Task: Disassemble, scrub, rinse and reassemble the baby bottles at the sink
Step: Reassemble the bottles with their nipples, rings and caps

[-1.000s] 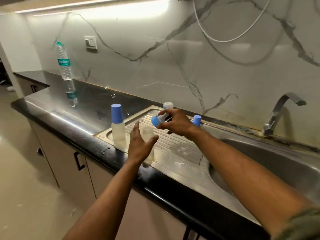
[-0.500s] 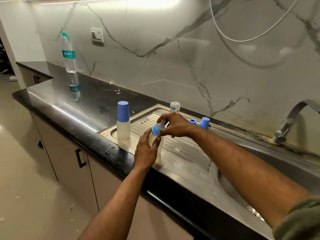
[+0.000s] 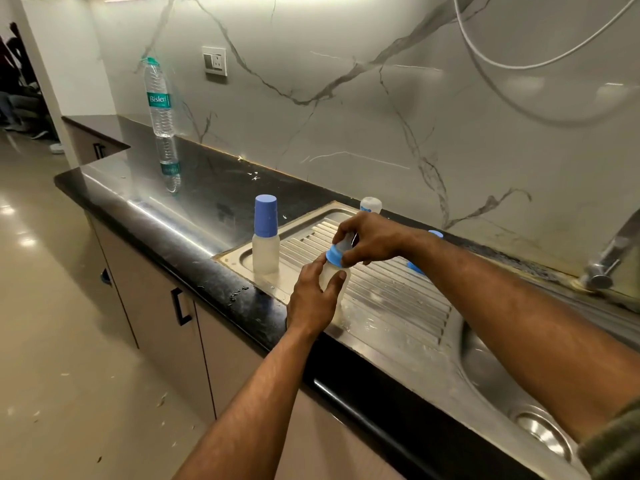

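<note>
A translucent baby bottle (image 3: 333,276) stands on the ribbed steel drainboard (image 3: 391,296). My left hand (image 3: 313,299) grips its body from the near side. My right hand (image 3: 372,239) holds the blue collar with its clear teat (image 3: 335,255) on the bottle's neck. A second bottle (image 3: 266,249) with a tall blue cap (image 3: 265,215) stands upright at the drainboard's left end. A small white-topped bottle (image 3: 370,204) shows behind my right hand. Blue parts (image 3: 415,267) peek out behind my right forearm.
The sink basin (image 3: 502,382) with its drain lies at right, the tap (image 3: 609,258) above it. A tall water bottle (image 3: 158,98) stands on the black counter (image 3: 194,209) at back left. Cabinets and open floor lie left of the counter edge.
My right hand brought the blue collar and teat down onto the bottle's neck. My left hand closed round the bottle's body. The camera shifted right and nearer.
</note>
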